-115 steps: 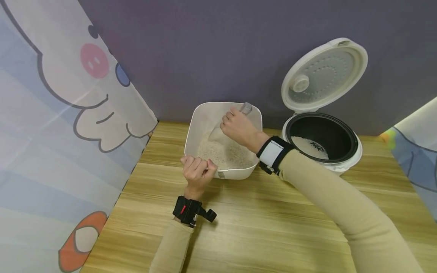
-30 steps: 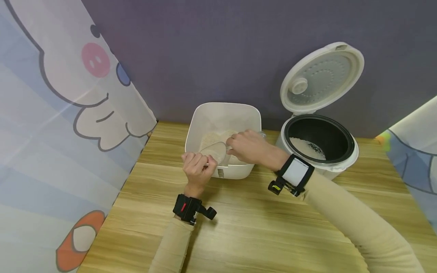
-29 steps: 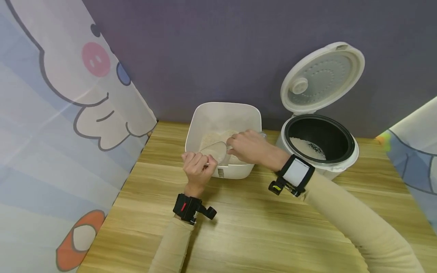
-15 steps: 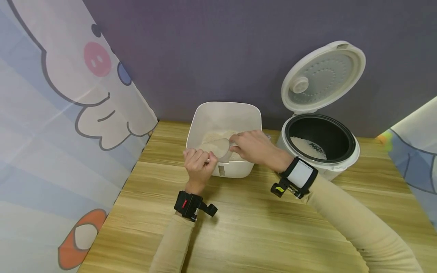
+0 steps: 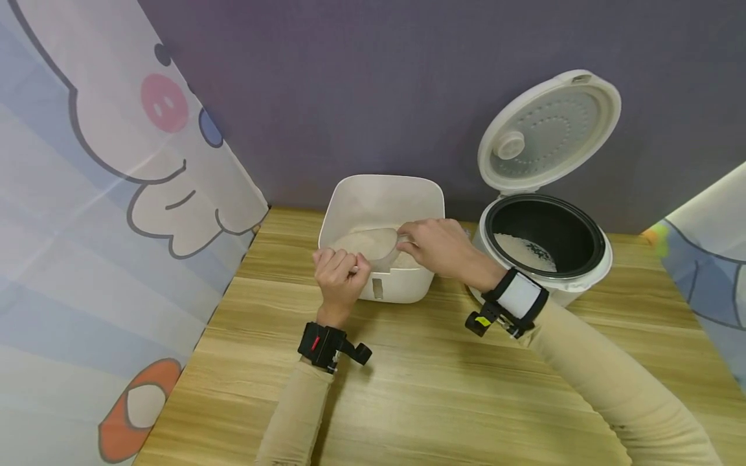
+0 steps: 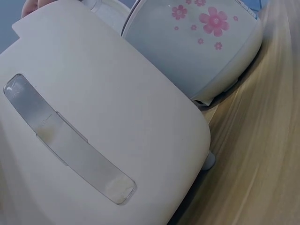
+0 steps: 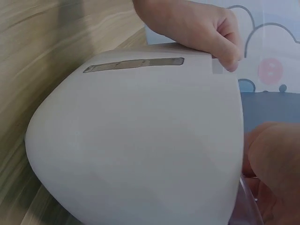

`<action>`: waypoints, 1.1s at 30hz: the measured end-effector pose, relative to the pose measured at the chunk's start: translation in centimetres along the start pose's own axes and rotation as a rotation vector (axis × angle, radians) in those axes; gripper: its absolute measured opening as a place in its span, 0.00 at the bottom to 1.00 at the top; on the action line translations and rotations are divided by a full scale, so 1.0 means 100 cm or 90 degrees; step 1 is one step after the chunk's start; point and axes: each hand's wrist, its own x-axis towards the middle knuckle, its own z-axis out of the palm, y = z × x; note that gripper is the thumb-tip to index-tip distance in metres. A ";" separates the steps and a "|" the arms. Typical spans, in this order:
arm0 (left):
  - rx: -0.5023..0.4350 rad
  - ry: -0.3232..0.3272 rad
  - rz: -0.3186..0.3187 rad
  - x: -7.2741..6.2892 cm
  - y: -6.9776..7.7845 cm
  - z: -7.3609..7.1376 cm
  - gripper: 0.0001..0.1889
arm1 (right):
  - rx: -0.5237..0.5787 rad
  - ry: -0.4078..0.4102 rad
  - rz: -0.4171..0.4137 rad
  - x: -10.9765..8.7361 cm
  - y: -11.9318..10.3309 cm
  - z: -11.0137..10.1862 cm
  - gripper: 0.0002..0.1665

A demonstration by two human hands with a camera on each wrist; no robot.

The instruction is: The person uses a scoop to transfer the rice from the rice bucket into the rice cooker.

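Observation:
My right hand [image 5: 440, 244] grips the handle of a clear scoop [image 5: 370, 244] heaped with pale rice, held level across the mouth of a white rice bin [image 5: 405, 285]. More rice [image 5: 408, 261] lies inside the bin beneath it. At the bin's front left rim my left hand [image 5: 340, 278] curls over the edge and holds it; the scoop's tip overlaps that hand in the head view. In the right wrist view the left hand [image 7: 201, 26] clasps the rim, while the right hand [image 7: 276, 159] appears past the bin's opening.
To the right of the bin stands a white rice cooker [image 5: 562, 294], its lid [image 5: 548, 129] raised. Some white rice [image 5: 521, 252] lies in its black inner pot [image 5: 574, 236]. A dark wall [image 5: 326, 97] backs the wooden table [image 5: 408, 388]; a cartoon curtain [image 5: 70, 272] hangs at the left.
From digging in the bin with its handle up, the scoop has come up and levelled, loaded with rice. Lately it rose slightly, the right hand shifting right. The left hand stayed on the rim.

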 end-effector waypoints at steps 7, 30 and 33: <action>-0.003 -0.008 -0.011 0.003 -0.001 0.003 0.19 | 0.004 0.021 0.025 0.001 0.005 -0.006 0.20; -0.005 -0.005 -0.009 0.003 -0.001 0.005 0.20 | 0.033 0.019 0.065 -0.009 0.022 -0.037 0.20; -0.001 -0.001 -0.008 0.003 -0.001 0.005 0.19 | 0.038 0.018 0.067 -0.013 0.027 -0.043 0.20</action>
